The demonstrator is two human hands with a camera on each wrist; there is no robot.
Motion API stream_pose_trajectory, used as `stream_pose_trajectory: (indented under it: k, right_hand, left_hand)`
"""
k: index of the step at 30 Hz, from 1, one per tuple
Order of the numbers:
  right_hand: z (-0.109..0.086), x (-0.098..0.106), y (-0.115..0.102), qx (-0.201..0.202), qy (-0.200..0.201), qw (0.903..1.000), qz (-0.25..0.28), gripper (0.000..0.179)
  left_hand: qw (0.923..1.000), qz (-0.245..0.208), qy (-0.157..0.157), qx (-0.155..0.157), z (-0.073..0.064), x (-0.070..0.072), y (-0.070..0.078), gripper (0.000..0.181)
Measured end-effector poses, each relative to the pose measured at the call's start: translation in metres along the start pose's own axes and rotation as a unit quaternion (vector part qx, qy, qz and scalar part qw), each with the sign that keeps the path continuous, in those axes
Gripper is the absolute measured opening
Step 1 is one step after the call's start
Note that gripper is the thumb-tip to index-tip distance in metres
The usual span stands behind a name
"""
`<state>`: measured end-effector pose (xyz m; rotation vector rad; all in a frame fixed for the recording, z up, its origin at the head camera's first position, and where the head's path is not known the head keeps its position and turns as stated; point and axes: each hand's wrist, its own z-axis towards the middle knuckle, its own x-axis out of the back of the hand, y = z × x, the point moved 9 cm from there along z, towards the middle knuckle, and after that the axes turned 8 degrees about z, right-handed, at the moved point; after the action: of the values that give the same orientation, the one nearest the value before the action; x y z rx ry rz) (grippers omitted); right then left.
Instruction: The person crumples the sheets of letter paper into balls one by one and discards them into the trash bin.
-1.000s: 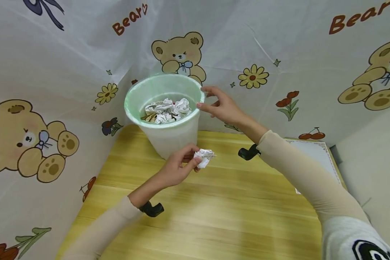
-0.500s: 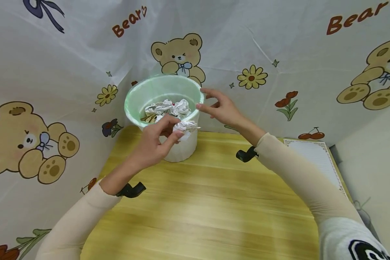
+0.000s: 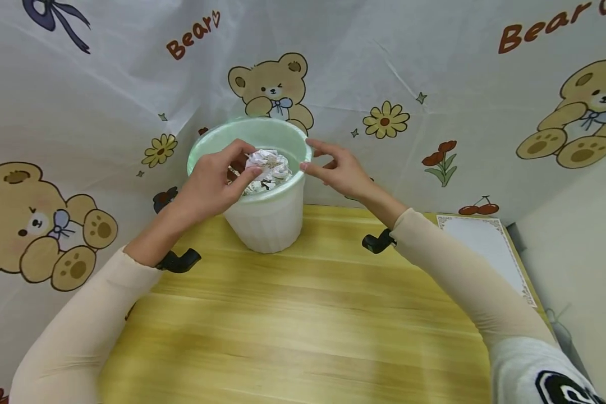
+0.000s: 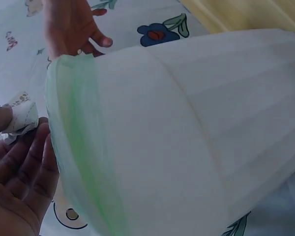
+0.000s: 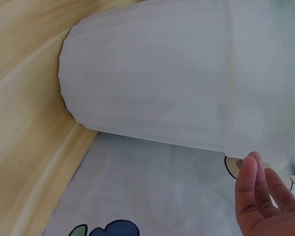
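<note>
A white bin (image 3: 270, 227) with a pale green rim stands at the back of the wooden table, crumpled paper inside it. My left hand (image 3: 204, 185) is over the bin's near left rim, thumb and fingers pinching a crumpled piece of white paper (image 4: 25, 117). In the head view that paper overlaps the crumpled paper (image 3: 281, 171) lying in the bin. On the other side, my right hand (image 3: 340, 168) has its thumb and index fingertips at the bin's right rim. Its other fingers (image 5: 246, 184) are fairly straight beside the wall in the right wrist view.
A white sheet with a decorated border (image 3: 485, 247) lies at the table's right edge. Behind the bin hangs a white cloth (image 3: 333, 67) printed with bears and flowers. The wooden table (image 3: 303, 320) extends toward the front.
My left hand has carried the crumpled paper from in front of the bin up and leftward, over its opening. My right hand has stayed at the rim.
</note>
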<state>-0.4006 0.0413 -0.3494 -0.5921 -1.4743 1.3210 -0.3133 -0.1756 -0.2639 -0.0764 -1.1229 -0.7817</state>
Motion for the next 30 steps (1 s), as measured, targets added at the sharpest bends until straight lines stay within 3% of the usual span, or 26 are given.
stream_pose_trajectory:
  k: [5,11,22,30]
  right_hand:
    - [0.002,0.0,0.0,0.004,0.001,1.0,-0.007,0.069]
    - [0.001,0.0,0.0,0.005,0.003,0.9999,-0.009,0.069]
    - [0.002,0.001,0.001,0.0,-0.001,0.9998,-0.019,0.07]
    - [0.0,0.001,0.002,-0.004,-0.001,0.9997,-0.023,0.072]
  left_hand:
    - [0.9967,0.076,-0.03,0.002,0.01,0.0,-0.01,0.03]
    - [0.983,0.17,-0.069,-0.004,0.019,-0.009,-0.017,0.033]
    - [0.9762,0.183,-0.104,0.053,0.021,-0.008,-0.039,0.043]
    - [0.9756,0.174,-0.115,0.07,0.016,-0.012,-0.047,0.048]
